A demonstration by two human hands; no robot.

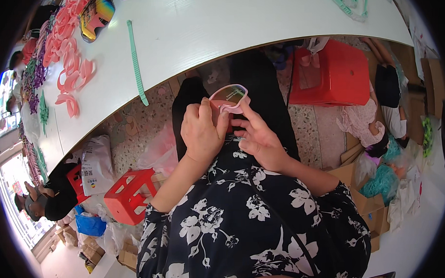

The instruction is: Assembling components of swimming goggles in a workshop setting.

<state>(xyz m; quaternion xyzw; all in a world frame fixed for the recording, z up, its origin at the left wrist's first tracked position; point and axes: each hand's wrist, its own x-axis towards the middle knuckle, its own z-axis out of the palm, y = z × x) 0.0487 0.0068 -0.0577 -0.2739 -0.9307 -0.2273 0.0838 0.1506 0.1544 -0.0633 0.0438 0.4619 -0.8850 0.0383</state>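
Observation:
Over my lap I hold pink goggles [236,108] with a wide, shiny, greenish see-through lens. My left hand [202,129] is closed around their left side, with its thumb along the lower pink edge. My right hand [262,140] has its index finger on the right rim. Its other fingers are partly curled below, and its thumb lies apart from the rim. Part of the pink frame is hidden by my left fingers.
The white table [189,27] bears a flat green strap [135,63], pink frames [72,68] and rainbow-mirrored goggles [96,18]. Red stools [328,76] stand at right and lower left [129,193]. Other people sit at left and right. Bags and cardboard boxes lie around.

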